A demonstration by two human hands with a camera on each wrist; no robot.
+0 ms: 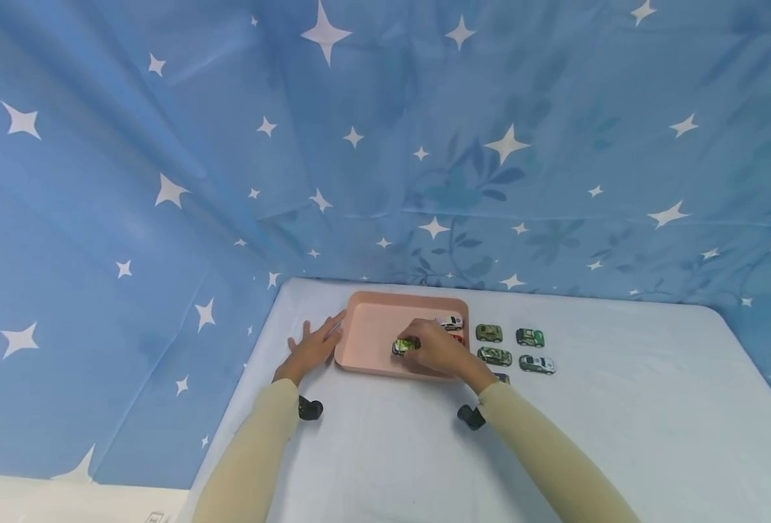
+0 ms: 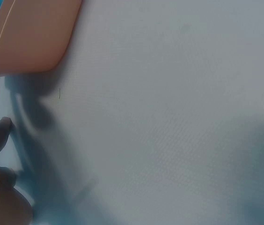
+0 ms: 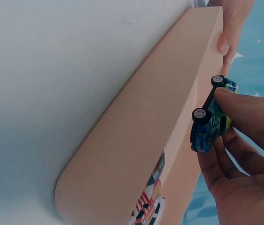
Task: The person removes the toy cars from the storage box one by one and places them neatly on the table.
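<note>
I've got the right hand (image 1: 436, 346) pinching a car (image 1: 402, 347) over the tray (image 1: 374, 327), just below frame centre, left hand (image 1: 313, 350) spread at its left edge, and a slipping thumb could tumble that car sideways!

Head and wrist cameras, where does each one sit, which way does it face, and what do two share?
Head: on the head, facing forward and down over table, pink tray and starry backdrop; left hand, right hand and sleeves show.
Left wrist: on that wrist, facing the table beside a corner of the tray; part of the left hand shows at left.
Right wrist: on that wrist, facing the tray's outer wall and a toy car; both hands show.
Head and right wrist share the right hand pinching the toy car.
</note>
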